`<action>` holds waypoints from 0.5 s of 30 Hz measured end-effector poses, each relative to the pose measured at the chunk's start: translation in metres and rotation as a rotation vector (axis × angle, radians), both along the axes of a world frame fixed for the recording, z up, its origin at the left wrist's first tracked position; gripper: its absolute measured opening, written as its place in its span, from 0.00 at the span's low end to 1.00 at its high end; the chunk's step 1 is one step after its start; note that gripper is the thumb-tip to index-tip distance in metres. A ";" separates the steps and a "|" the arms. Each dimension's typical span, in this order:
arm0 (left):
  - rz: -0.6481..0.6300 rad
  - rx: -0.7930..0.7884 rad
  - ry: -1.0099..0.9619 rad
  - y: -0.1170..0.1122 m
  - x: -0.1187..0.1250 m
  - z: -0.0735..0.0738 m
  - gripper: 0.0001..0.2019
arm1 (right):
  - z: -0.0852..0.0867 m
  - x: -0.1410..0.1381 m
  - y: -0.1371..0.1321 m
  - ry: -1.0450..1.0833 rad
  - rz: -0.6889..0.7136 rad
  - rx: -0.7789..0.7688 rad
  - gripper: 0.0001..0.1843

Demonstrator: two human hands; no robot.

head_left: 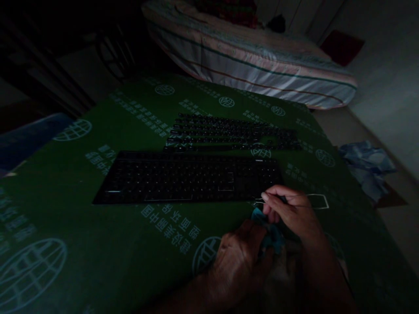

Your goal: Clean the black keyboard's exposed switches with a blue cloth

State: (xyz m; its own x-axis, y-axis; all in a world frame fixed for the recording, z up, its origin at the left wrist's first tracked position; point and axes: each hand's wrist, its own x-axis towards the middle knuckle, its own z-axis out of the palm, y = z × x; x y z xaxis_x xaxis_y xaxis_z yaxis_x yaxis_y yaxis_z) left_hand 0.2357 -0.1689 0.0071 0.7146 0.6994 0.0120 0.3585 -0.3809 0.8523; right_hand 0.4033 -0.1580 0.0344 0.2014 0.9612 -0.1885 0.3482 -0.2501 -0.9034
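My right hand (290, 207) pinches a wire keycap puller (326, 201), whose squared loop sticks out to the right past the wrist. The puller's other end shows at the fingertips, close to the front right edge of a black keyboard base (190, 179). Below it, my left hand (238, 255) is closed around a crumpled teal cloth (277, 240), right up against the right hand. Behind the base, loose black keycaps (222, 131) lie in rows, set out in keyboard order. The light is dim, so single keys are hard to make out.
Everything lies on a green table covering (108, 244) with white globe prints and lettering. Beyond the far edge stands a bed (255, 74) with a striped sheet. Bluish crumpled fabric (366, 165) is on the floor at right. A dark wheel-like frame (114, 54) stands at back left.
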 end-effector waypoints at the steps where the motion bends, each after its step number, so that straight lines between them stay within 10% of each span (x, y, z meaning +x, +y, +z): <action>1: 0.005 0.006 0.000 0.000 0.000 0.000 0.14 | 0.000 0.000 0.000 0.001 -0.010 0.006 0.15; 15: -0.001 0.025 -0.028 0.002 0.000 0.003 0.18 | -0.003 0.003 -0.001 0.014 0.018 -0.015 0.17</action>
